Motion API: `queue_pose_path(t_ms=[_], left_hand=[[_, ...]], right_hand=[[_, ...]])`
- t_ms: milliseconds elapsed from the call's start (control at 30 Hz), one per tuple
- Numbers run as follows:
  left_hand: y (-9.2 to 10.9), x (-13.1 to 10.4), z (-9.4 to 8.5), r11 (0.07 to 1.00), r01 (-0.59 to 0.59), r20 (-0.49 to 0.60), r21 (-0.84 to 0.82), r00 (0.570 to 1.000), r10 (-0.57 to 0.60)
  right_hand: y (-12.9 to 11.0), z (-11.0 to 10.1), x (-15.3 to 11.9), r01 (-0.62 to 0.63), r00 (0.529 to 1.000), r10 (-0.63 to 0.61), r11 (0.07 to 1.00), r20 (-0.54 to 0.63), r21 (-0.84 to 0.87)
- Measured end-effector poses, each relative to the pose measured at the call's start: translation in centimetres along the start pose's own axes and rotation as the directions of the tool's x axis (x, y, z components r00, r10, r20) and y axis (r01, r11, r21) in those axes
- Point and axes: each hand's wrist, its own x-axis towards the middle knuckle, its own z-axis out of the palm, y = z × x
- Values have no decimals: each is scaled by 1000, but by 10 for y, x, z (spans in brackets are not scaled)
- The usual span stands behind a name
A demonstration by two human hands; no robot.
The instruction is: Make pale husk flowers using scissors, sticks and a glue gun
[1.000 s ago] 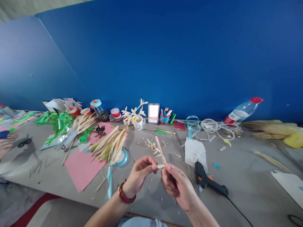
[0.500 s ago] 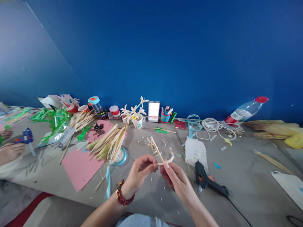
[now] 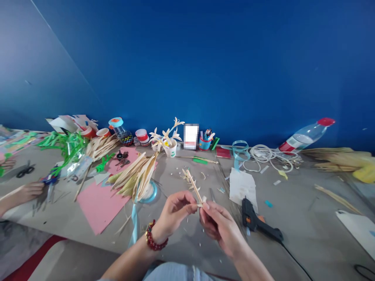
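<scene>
My left hand (image 3: 178, 210), with a red bead bracelet at the wrist, pinches the end of a pale husk strip (image 3: 200, 205) between thumb and fingers. My right hand (image 3: 219, 223) is closed on the lower end of a thin tan stick (image 3: 193, 185), where the strip lies around it. The stick leans up and to the left, and small pale leaf-like pieces (image 3: 186, 176) show beside its upper part; whether they are attached is unclear. Just right of my right hand lies a black glue gun (image 3: 249, 218) with its cord running to the front.
Dried husks (image 3: 137, 175), pink paper (image 3: 102, 207) and blue ribbon (image 3: 134, 224) lie left. Behind stand a white cup (image 3: 170, 150) of husk flowers and a pen cup (image 3: 205, 143). A bottle (image 3: 304, 136) leans right. A co-worker's hand (image 3: 31, 193) is by a blue glue gun (image 3: 51, 177).
The strip's long curved free end, earlier sticking up at the right, is now drawn in close around the stick. The co-worker's hand and blue glue gun have shifted right, and black scissors now show.
</scene>
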Motion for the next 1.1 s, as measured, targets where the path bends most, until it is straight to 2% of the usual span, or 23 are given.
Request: queue_pose_path(t_ms=[100, 167, 267, 367, 467, 533, 667, 733, 800, 867, 933, 1033, 1100], left_hand=[[-1, 0, -3, 1000, -19, -7, 24, 1000, 20], [-3, 1, -5, 999, -32, -19, 31, 999, 32], [-5, 1, -5, 998, -39, -60, 44, 997, 42], [-5, 0, -3, 999, -47, -65, 25, 997, 48], [-4, -3, -1, 999, -43, -51, 0, 998, 43], [-2, -4, -3, 999, -50, -44, 7, 998, 50], [0, -8, -9, 994, -88, -25, 64, 996, 89], [-1, -9, -11, 994, -84, -39, 67, 995, 87], [-2, -10, -13, 996, -70, -66, 60, 995, 74], [-3, -11, -14, 996, -60, -91, 65, 994, 65], [-4, -11, -13, 995, -67, -102, 80, 992, 75], [-4, -10, -10, 991, -104, -94, 80, 989, 111], [-4, -11, -7, 992, -108, -81, 65, 990, 113]], right_hand=[[-6, -2, -4, -61, 996, 52, 991, 76, 118], [-9, -3, -7, -65, 995, 55, 990, 88, 124], [-7, 1, -8, 1, 1000, 0, 999, 17, -38], [0, 7, -5, 112, 991, -128, 959, -46, -262], [4, 11, -2, 181, 974, -215, 926, -70, -331], [3, 10, -1, 154, 983, -175, 950, -54, -273], [-3, 4, -6, -8, 1000, 8, 1000, 6, -5], [-6, 2, -9, -49, 998, 46, 995, 31, 86], [-10, 0, -12, -51, 998, 47, 993, 41, 104], [-10, 1, -14, -11, 1000, 10, 999, 22, 34], [-8, 3, -14, 56, 998, -55, 993, 5, -107], [0, 8, -10, 169, 983, -183, 926, -11, -338], [4, 11, -7, 232, 964, -265, 876, -19, -423]])
